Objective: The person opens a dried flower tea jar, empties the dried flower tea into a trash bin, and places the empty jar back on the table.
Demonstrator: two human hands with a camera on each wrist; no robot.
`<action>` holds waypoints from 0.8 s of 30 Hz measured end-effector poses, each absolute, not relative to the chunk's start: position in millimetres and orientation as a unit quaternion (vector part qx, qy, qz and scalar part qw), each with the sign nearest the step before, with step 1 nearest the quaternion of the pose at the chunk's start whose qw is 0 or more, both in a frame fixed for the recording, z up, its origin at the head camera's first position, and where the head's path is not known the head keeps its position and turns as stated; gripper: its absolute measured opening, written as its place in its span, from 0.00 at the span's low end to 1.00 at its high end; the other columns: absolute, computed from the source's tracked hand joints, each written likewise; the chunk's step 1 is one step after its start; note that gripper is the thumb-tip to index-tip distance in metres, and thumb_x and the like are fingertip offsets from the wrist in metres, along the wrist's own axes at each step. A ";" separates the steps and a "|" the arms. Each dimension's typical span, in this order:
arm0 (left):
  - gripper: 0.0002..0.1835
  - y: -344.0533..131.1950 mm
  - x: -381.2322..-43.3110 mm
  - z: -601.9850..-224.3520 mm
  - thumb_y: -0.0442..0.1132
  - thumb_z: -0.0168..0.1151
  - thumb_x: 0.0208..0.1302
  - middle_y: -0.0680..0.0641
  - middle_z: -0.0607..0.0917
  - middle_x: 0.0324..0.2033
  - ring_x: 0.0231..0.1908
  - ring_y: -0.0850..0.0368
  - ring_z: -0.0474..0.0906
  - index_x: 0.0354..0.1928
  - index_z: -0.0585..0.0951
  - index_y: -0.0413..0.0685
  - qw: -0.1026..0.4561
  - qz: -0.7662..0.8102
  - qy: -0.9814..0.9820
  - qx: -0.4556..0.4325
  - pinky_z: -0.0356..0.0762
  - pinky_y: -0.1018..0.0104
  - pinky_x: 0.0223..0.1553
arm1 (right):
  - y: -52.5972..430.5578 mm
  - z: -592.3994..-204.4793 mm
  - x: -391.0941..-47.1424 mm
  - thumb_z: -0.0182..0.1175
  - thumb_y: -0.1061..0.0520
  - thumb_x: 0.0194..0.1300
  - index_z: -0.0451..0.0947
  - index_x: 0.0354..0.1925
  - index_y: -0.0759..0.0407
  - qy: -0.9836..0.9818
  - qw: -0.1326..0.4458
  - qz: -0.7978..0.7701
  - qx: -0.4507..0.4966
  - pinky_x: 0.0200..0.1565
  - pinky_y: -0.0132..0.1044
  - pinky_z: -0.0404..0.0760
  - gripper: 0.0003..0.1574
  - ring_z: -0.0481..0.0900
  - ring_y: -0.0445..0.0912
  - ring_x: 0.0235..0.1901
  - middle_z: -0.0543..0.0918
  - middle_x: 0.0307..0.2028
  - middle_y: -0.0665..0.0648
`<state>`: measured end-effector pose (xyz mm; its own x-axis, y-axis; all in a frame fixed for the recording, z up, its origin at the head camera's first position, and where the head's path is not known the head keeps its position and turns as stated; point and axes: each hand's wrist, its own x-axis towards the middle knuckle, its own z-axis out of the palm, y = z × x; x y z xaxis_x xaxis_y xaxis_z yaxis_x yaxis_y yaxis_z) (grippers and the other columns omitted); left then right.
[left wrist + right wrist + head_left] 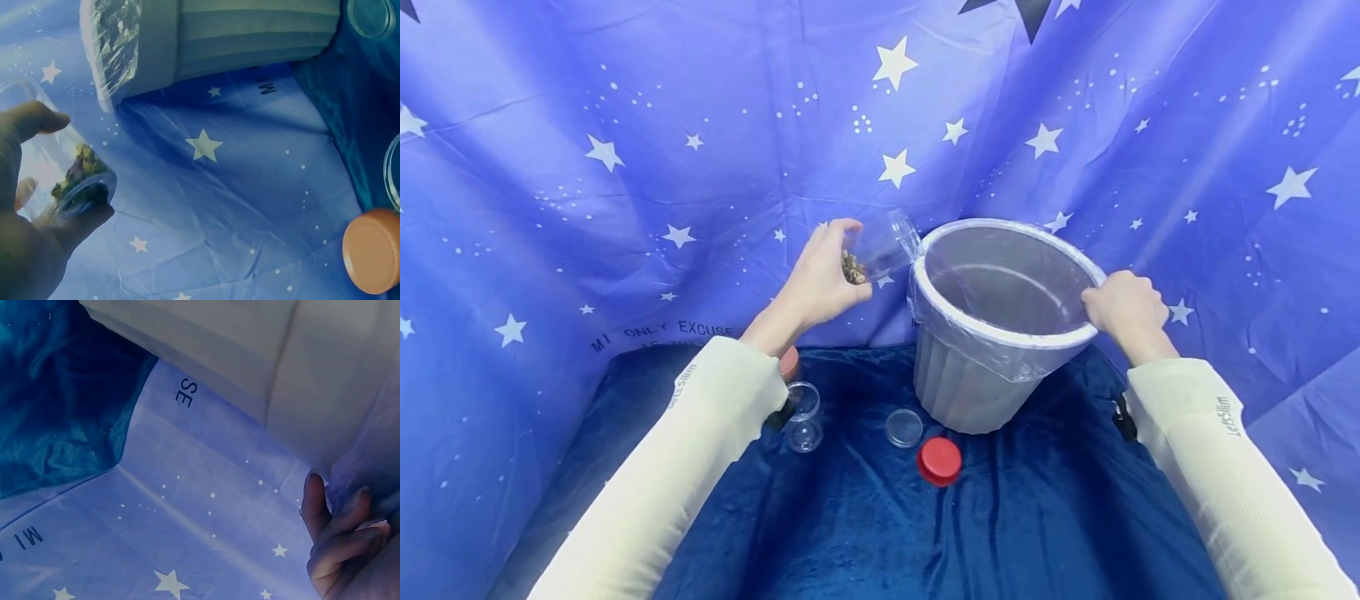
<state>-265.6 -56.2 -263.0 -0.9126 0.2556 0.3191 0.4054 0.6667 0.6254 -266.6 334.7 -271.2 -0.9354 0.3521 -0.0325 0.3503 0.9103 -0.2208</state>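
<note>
From here I see the left hand (818, 282) curled round a clear jar (886, 240), tipped mouth-first at the bin's (966, 379) left rim, crumbly bits (853, 267) inside, the right hand (1127, 312) gripping its right rim.

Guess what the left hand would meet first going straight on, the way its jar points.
Probably the bin's rim, right by the clear jar in the left hand, though depth is unclear.
</note>
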 end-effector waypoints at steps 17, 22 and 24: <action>0.38 -41.8 -266.8 -270.2 0.41 0.67 0.55 0.39 0.72 0.56 0.57 0.40 0.72 0.70 0.66 0.53 0.244 -0.144 -0.918 -0.279 0.82 0.48 0.41 | 332.6 -271.3 -269.1 0.44 0.44 0.65 0.68 0.52 0.81 -0.977 0.000 0.113 -0.179 0.47 0.65 0.74 0.39 0.71 0.77 0.53 0.71 0.53 0.84; 0.39 -36.2 -267.8 -270.3 0.42 0.69 0.53 0.37 0.74 0.55 0.56 0.38 0.74 0.69 0.67 0.51 0.286 -0.089 -0.906 -0.299 0.81 0.48 0.44 | 331.7 -270.4 -268.4 0.44 0.44 0.65 0.68 0.52 0.82 -0.977 -0.001 0.114 -0.181 0.47 0.65 0.74 0.39 0.71 0.77 0.53 0.71 0.53 0.85; 0.39 -33.5 -268.1 -269.8 0.43 0.69 0.53 0.37 0.75 0.55 0.55 0.39 0.75 0.68 0.68 0.50 0.297 -0.075 -0.903 -0.301 0.81 0.49 0.44 | 331.8 -270.2 -268.1 0.43 0.44 0.65 0.68 0.52 0.82 -0.977 -0.001 0.115 -0.182 0.47 0.65 0.74 0.40 0.71 0.77 0.54 0.71 0.53 0.85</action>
